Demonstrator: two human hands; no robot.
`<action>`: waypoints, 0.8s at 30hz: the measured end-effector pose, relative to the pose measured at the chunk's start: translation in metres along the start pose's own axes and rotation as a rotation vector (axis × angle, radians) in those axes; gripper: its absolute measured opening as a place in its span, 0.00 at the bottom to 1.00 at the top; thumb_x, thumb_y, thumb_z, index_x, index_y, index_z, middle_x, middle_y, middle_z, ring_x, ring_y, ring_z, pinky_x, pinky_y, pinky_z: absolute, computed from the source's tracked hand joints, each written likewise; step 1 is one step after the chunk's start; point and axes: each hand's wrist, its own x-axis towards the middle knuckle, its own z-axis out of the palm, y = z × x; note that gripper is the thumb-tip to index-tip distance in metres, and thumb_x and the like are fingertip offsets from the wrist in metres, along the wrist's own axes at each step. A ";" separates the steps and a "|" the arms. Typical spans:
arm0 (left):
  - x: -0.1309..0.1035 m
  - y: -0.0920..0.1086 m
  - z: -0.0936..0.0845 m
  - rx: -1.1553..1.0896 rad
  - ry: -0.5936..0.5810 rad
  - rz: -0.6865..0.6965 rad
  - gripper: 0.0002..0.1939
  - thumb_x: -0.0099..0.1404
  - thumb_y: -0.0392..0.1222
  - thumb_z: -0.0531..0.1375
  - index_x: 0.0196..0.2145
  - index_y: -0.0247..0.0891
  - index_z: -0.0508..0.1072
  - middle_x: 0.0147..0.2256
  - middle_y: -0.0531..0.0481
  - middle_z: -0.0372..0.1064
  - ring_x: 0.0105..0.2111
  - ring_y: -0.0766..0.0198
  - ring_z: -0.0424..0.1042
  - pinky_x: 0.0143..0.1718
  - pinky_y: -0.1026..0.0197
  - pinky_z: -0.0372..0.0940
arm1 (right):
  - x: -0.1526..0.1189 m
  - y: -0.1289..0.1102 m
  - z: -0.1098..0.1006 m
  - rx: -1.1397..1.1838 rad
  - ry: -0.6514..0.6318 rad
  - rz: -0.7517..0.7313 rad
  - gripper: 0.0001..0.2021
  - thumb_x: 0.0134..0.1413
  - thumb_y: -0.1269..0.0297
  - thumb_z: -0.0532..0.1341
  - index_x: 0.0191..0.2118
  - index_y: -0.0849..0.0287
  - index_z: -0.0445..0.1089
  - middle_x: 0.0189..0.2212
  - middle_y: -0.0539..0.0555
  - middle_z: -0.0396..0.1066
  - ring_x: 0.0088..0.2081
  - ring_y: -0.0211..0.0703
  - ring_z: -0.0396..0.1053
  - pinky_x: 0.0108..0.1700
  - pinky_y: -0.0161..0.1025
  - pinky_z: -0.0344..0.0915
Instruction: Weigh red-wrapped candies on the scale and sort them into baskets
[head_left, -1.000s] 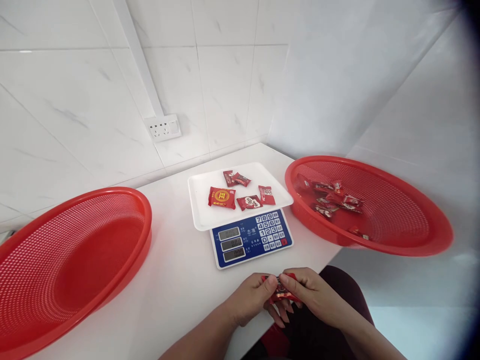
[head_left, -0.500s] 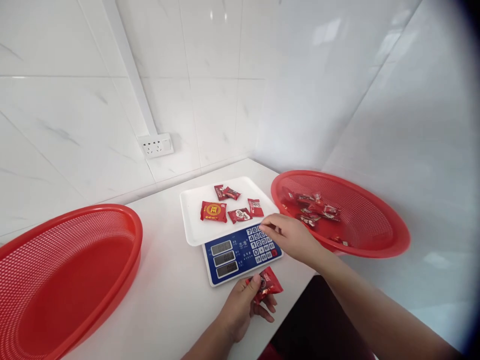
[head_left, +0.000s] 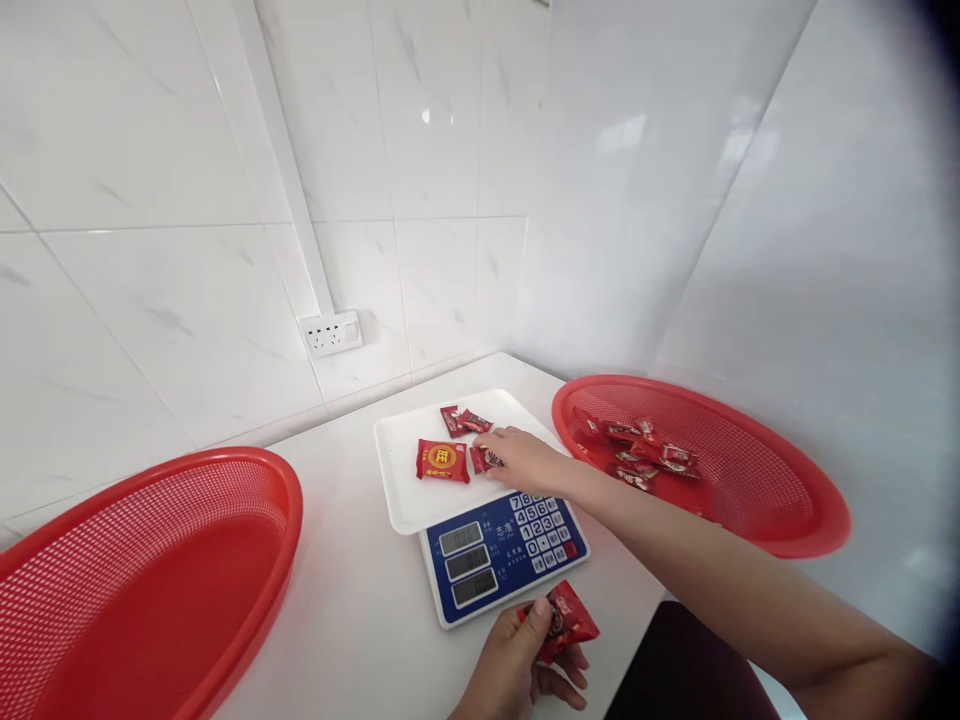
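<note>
My left hand (head_left: 534,650) holds a red snack packet (head_left: 571,622) pinched by the thumb, just in front of the scale (head_left: 480,540). Over the white tray (head_left: 409,505) on that scale, my right hand (head_left: 517,458) has its fingers closed around a small red packet with dark and white print (head_left: 486,459); the palm hides much of it. Left of these fingers lies a larger red packet with a yellow round emblem (head_left: 442,460). Two small red packets (head_left: 465,420) sit together behind it on the tray.
At the right stands a red mesh basket (head_left: 780,450) with several red packets (head_left: 652,455) in it. Another red basket (head_left: 281,480) is at the left on the white table (head_left: 345,600). A socket plate (head_left: 331,334) is on the tiled wall.
My right hand has moved from the scale's keypad, forward and left over the tray, onto a small packet. My left hand still holds its packet. The view has tilted up slightly.
</note>
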 end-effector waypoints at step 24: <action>0.008 -0.005 -0.013 -0.062 -0.125 -0.035 0.28 0.50 0.62 0.60 0.30 0.30 0.72 0.23 0.47 0.70 0.20 0.67 0.68 0.23 0.64 0.61 | 0.031 -0.030 0.004 0.239 0.156 -0.105 0.12 0.43 0.66 0.62 0.37 0.60 0.65 0.38 0.55 0.64 0.39 0.44 0.64 0.39 0.37 0.60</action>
